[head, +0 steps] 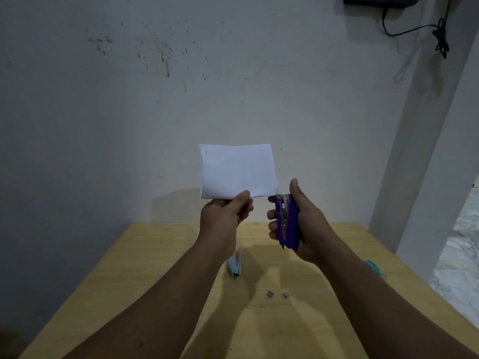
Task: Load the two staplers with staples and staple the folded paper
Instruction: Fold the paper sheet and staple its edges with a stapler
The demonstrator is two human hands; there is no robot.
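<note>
Head view, left hand [223, 216] fingers pinching folded paper [237, 172], right hand [303, 224] gripping purple stapler [286, 221]

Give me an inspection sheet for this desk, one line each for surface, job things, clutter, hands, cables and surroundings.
Surface: wooden table, bare in most places.
Job's things: folded paper held up; purple stapler at its lower right corner; white stapler on the table; two staple strips lying loose.
Clutter: teal object at the table's right edge, unclear what.
Grippers: left hand pinches the paper; right hand grips the purple stapler.
Cables: black cable hanging on the wall.
Surroundings: stained wall.
</note>
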